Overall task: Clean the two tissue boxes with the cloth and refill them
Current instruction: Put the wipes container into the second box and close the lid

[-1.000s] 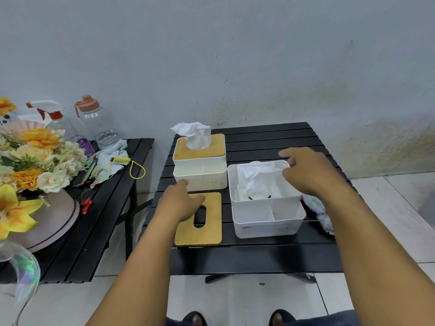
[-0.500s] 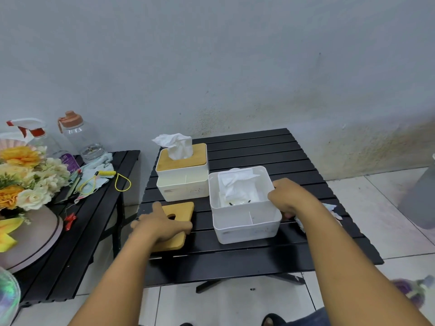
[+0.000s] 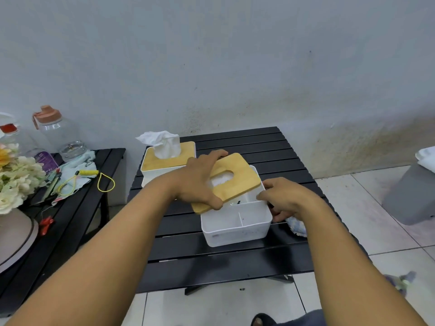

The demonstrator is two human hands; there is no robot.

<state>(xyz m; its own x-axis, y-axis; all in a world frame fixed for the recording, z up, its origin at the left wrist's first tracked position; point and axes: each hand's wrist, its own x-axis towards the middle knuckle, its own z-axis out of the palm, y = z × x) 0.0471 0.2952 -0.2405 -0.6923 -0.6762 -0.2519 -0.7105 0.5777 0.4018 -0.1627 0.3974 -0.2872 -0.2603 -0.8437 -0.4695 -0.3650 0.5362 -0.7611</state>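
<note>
Fingers of my left hand [image 3: 200,182] are wrapped round the bamboo lid [image 3: 235,175], thumb on its near edge, the others over the far edge. I hold it askew over the back part of the open white tissue box [image 3: 235,229], and white tissue shows through its slot. The lid is not seated; its near left corner juts past the box wall. My right hand [image 3: 287,198] grips the right wall of that box, thumb on the rim and fingers curled against the outside. The box stands toward the front middle of the black slatted table [image 3: 235,262], its two front compartments uncovered. The second tissue box [image 3: 164,165], lid on and a tissue [image 3: 162,143] poking up, stands at the back left corner. The cloth [image 3: 296,225] lies by the right edge, partly hidden under my right wrist.
</note>
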